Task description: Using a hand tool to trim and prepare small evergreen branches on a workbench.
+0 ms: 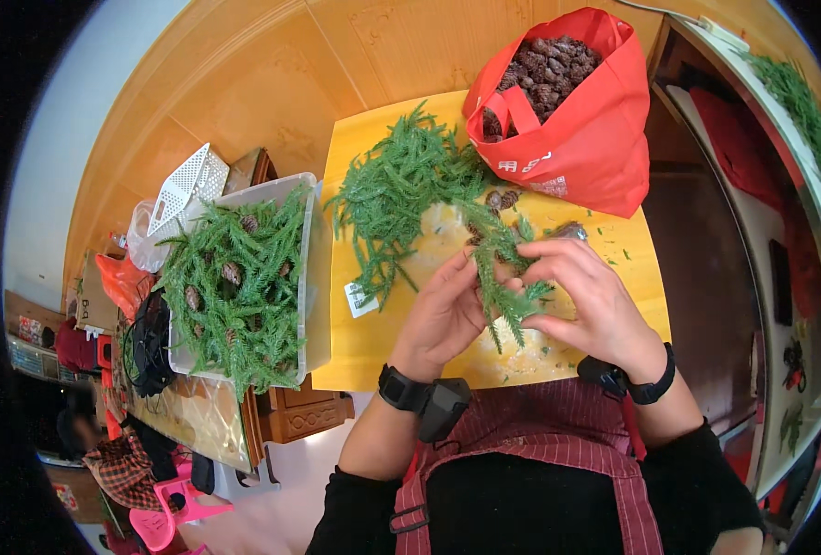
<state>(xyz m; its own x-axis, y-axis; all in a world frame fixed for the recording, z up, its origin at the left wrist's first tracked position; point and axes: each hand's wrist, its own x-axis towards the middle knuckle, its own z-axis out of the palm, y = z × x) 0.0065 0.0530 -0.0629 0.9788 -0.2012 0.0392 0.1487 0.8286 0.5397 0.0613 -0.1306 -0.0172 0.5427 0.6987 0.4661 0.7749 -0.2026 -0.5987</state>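
Note:
Over the near part of the yellow board, I hold a green pine sprig (495, 268) between both hands. My left hand (447, 310) has its fingers closed at the sprig's left side, by a small brown cone partly hidden behind the fingertips. My right hand (597, 294) curls around the sprig from the right, thumb below and fingers above. Beyond my hands lie a few loose pine cones (501, 199). A large heap of green sprigs (406, 180) spreads across the far left of the board.
At the back right stands a red bag (595, 153) filled with pine cones (554, 74). Left of the yellow board (350, 356), a clear plastic bin (316, 277) holds sprigs with cones, near a white basket (188, 190). A person (119, 462) sits at the lower left near pink stools (156, 527).

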